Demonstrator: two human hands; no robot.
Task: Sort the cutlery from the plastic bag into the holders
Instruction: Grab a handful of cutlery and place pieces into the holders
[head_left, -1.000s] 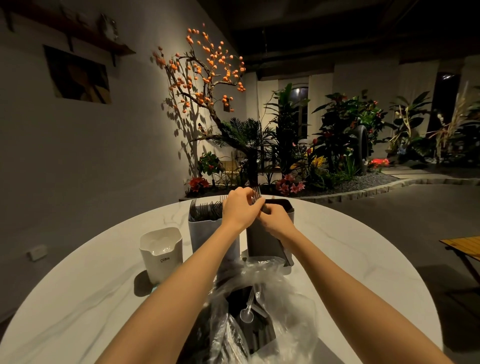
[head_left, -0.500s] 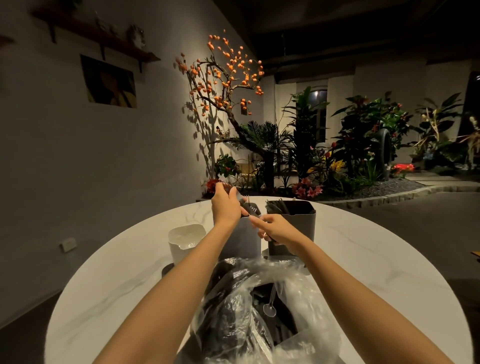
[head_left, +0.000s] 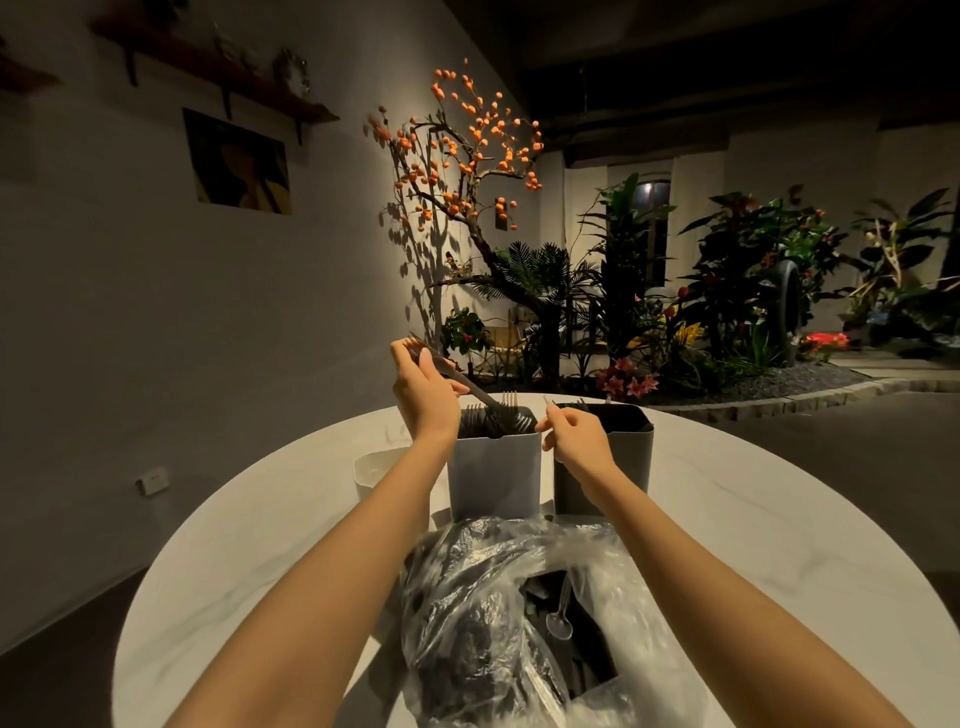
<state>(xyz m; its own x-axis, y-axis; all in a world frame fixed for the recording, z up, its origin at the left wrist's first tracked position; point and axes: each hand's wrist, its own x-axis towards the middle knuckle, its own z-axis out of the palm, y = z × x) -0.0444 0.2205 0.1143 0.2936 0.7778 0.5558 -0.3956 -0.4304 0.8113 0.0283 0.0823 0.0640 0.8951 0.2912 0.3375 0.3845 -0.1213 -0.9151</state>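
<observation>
My left hand (head_left: 423, 395) grips the handle of a dark plastic fork (head_left: 470, 387), which slants down with its head among the forks standing in the light grey holder (head_left: 493, 473). My right hand (head_left: 571, 441) hovers in front of the dark grey holder (head_left: 631, 452) with its fingers curled, pinching a thin pale utensil (head_left: 545, 401) of which only the tip shows. A small white holder (head_left: 371, 467) stands to the left, partly hidden by my left forearm. Close to me lies the clear plastic bag (head_left: 467, 597) with dark cutlery and a clear spoon (head_left: 560, 618) inside.
All of this sits on a round white marble table (head_left: 753, 519). Beyond the table's far edge is a planted bed with an orange-berried tree (head_left: 467, 156) and a stone kerb. A wall runs along the left.
My hands have parted. The left hand carried the dark fork from the dark holder over to the light grey holder and tipped it in. The right hand stayed by the dark holder.
</observation>
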